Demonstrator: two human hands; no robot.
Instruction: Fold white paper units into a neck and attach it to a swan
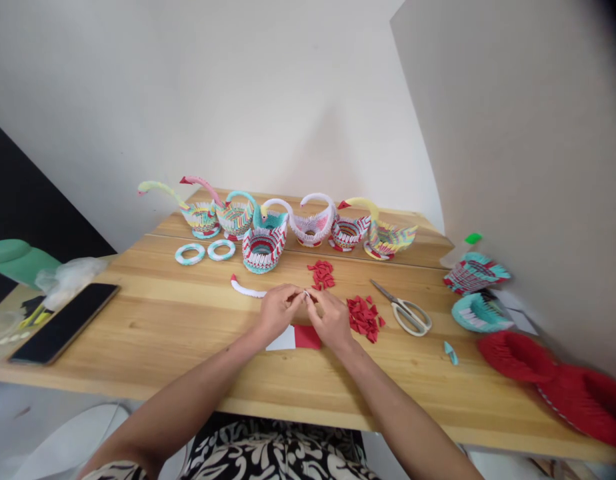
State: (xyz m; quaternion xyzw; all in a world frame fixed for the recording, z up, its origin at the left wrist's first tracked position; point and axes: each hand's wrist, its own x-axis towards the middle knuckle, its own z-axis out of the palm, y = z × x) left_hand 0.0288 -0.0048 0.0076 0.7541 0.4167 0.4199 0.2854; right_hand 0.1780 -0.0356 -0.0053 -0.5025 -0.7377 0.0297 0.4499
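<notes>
My left hand (281, 308) and my right hand (330, 316) meet over the middle of the table, fingertips pinched together. Between them is a small white folded paper piece (307, 293), mostly covered by the fingers. A curved white paper swan neck (248, 291) with a red tip reaches out past my left hand; its near end is hidden, so whether the hand touches it I cannot tell. Under my wrists lie a white paper sheet (282, 340) and a red paper sheet (307, 337). Loose red folded paper pieces (364, 318) are heaped beside my right hand, with a smaller red heap (321, 274) beyond.
Several folded-paper swans (312, 227) stand along the back. Two paper rings (190, 254) lie at left, a phone (65, 323) farther left. Scissors (405, 312) lie open at right, near a teal paper basket (481, 312) and a red paper form (518, 360) at the edge.
</notes>
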